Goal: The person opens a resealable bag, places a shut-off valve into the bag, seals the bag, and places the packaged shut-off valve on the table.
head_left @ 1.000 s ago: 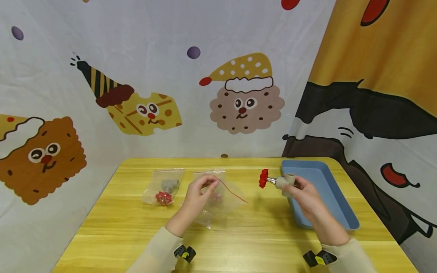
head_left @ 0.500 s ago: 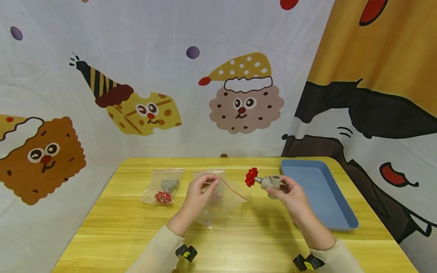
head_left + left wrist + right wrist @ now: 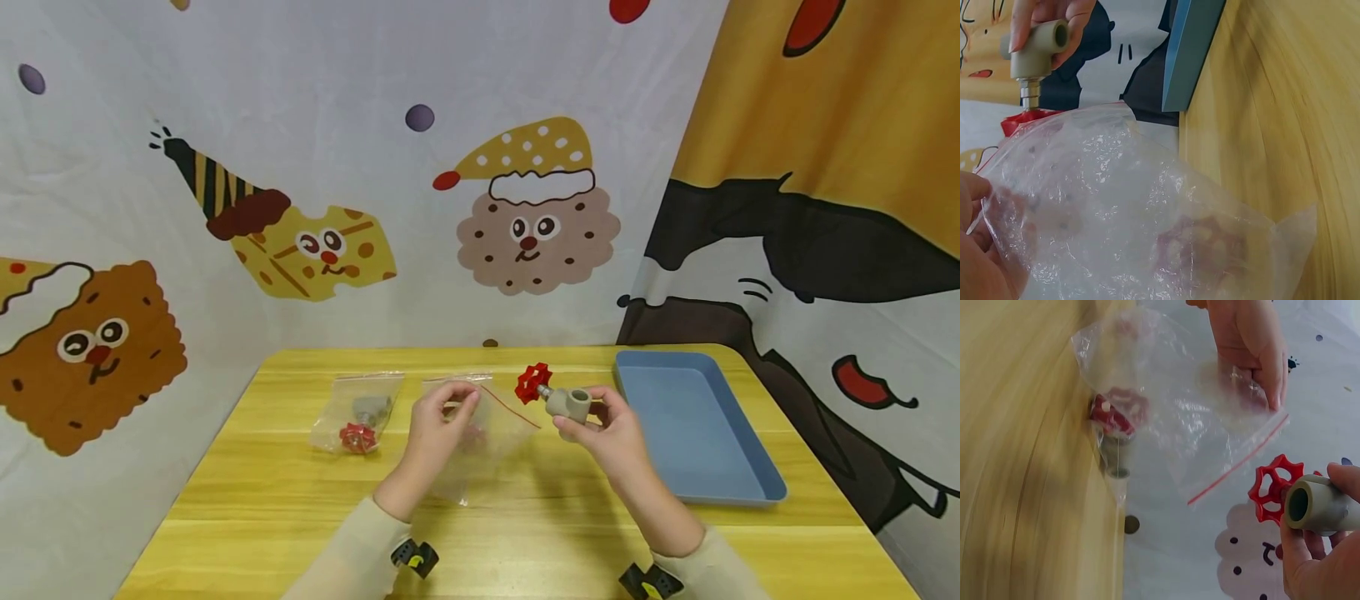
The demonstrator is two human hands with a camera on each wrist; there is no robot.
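My left hand (image 3: 442, 421) pinches the edge of a clear zip bag (image 3: 1104, 194) by its red-striped mouth, and the bag hangs down to the right. In my right hand (image 3: 611, 433) is a grey pipe valve (image 3: 567, 406), gripped by its body between thumb and fingers. The valve's red handwheel (image 3: 533, 382) points left toward the bag, just beyond the red stripe (image 3: 1238, 465) in the right wrist view. Behind the hanging bag, partly veiled by it, a second valve (image 3: 1116, 453) with a red handwheel lies in its own bag on the table.
Another bagged valve (image 3: 358, 435) with a red handwheel lies further left on the wooden table (image 3: 247, 500). At the right stands a shallow blue tray (image 3: 697, 433). A printed cartoon curtain (image 3: 337, 100) hangs behind the table.
My right hand has moved left with the valve, away from the tray and up to the bag's mouth; the handwheel has turned more toward the camera. My left hand has hardly moved.
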